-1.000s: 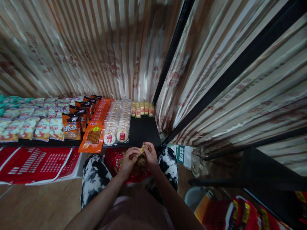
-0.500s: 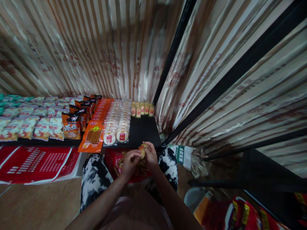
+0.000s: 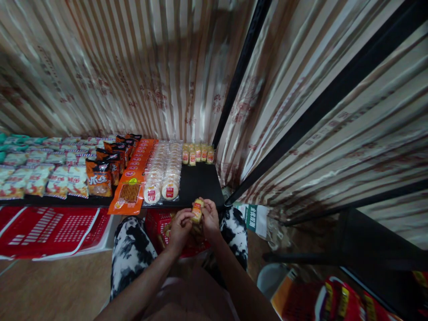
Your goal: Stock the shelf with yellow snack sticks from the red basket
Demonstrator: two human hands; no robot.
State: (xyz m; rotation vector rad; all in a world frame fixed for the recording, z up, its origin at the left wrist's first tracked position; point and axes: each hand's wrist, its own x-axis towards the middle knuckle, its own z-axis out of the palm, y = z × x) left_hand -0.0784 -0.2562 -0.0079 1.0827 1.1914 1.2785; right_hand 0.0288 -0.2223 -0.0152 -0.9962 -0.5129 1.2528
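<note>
Between the fingers of both hands is a small yellow snack pack with a red and orange label, held upright. My left hand pinches its left side, and my right hand grips the right side. Below them, between my knees, a red basket contains brownish items that my hands partly hide. Several similar small yellow packs stand grouped at the back right end of the black shelf, just ahead of my hands.
Left along the shelf lie round white crackers, orange stick-snack packs, orange-black bags and white bags. A red basket sits below. Black metal bars slant at right, before a striped curtain. Red packages lie lower right.
The small yellow pack has been turned more upright, so its label now faces me. Both hands stay in nearly the same place, with the fingers shifted slightly around it.
</note>
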